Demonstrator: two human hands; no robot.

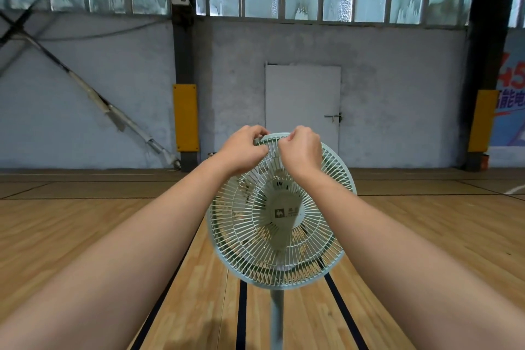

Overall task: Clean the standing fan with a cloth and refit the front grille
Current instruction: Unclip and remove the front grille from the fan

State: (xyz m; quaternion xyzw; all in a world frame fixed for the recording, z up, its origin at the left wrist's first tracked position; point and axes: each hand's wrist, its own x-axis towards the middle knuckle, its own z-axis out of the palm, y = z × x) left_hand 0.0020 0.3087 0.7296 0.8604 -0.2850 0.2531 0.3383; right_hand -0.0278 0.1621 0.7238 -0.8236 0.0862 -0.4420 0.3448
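Nearest the camera, two bare forearms are stretched out over a wooden floor (85, 236) marked with dark lines. Between them a pale green pole (277, 321) is seen rising from the floor, its foot out of view below. On the pole the standing fan (279, 207) is carried, its round head tilted back a little, and the front grille (250, 250) is seen lying over the blades with its round centre cap facing the camera.

At the top edge of the grille both hands are set close together. The left hand (244, 150) is curled over the rim, thumb under and fingers over the top, so its grip is closed on the grille's rim. The right hand (302, 150) is closed almost to a fist, fingertips tucked in at the rim; it appears to be pinching the rim or a clip there, though what exactly is held is hidden by the knuckles.

No cloth is seen anywhere. The step in hand is judged to be the grille's fastening at the top, most likely refitting, though release cannot be ruled out. For the next move, the rim would need to be pressed evenly round its edge until seated, with the head steadied against tipping.

Beyond the fan a grey wall, a white door (302, 105) and high windows are seen.
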